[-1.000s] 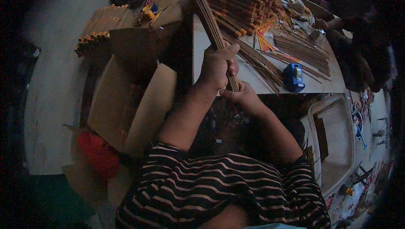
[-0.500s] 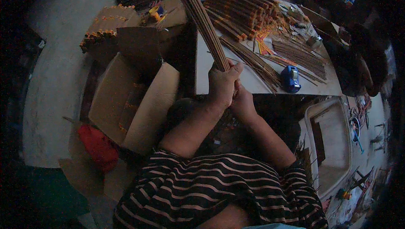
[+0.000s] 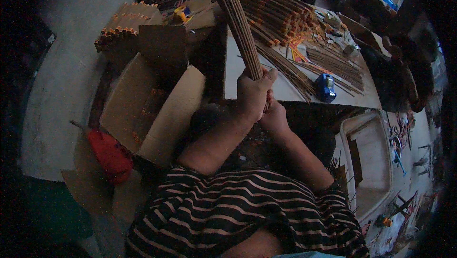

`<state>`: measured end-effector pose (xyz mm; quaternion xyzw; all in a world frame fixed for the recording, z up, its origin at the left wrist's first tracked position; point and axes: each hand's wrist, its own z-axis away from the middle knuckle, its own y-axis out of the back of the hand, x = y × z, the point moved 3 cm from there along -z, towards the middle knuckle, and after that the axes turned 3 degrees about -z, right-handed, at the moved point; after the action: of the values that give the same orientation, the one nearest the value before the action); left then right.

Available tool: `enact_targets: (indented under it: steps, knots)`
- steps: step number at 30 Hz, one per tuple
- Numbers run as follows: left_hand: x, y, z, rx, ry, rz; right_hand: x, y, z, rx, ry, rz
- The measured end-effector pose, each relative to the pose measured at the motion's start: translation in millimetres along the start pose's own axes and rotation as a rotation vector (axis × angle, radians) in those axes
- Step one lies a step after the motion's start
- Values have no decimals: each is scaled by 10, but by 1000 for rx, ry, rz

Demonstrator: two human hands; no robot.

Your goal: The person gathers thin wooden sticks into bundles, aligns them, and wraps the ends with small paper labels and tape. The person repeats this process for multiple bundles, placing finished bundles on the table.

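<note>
"At the near edge of the pale table [image 3: 232, 70], what are the 2 hands doing?"

"Both are gripping. The left hand [image 3: 252, 94] is closed around a bundle of thin brown sticks [image 3: 239, 27], and the right hand [image 3: 275, 115] is wrapped about its lower end, close up under the left."

"How does the bundle stand?"

"Tilted, its top leaning away and to the left, above the table's left side. Fingers hide most of the bottom, so I can't tell where it ends."

"And on the table itself?"

"1 blue tape dispenser [image 3: 325, 87] near the front edge, loose sticks [image 3: 335, 65] lying behind it, and farther back a stack of bundles [image 3: 276, 15] with orange bands."

"What's over on the left?"

"1 open cardboard box [image 3: 173, 108], flaps spread, with a red item [image 3: 109, 155], maybe cloth, just beside it. Beyond the box sit more orange-ended bundles [image 3: 133, 19] and a yellow roll [image 3: 180, 14]."

"On the right?"

"1 pale tub [image 3: 376, 163] with a raised rim, near the striped sleeve [image 3: 338, 210]"
</note>
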<state>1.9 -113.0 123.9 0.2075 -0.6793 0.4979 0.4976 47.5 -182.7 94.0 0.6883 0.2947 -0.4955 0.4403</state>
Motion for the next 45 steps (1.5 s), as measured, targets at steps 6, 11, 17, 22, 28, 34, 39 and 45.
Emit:
enact_targets:
  steps: [6, 11, 17, 22, 28, 34, 39, 45]
  knots:
    - [86, 10, 44, -141, -11, 16, -90, -17, 29, -98, -15, -5]
    - [123, -5, 101, -137, 27, -23, 80, -51, 57, -38, 15, 1]
    - [177, 8, 93, -134, -45, -189, 212, 70, 66, -323, 26, -187]
    - [220, 70, 159, -254, 55, -240, -403, 593, -65, -227, 100, -486]
    - [52, -113, 346, -685, -196, -975, -646, 602, -278, -77, 19, -584]
    - [-29, -83, 590, -841, 495, -335, -651, 530, -128, -426, 53, -1139]
    - [-121, -38, 346, -787, 172, -588, -678, 528, -171, 62, -13, -866]
    - [-220, -137, 341, -391, -438, -961, -477, 613, -319, 232, 109, -754]
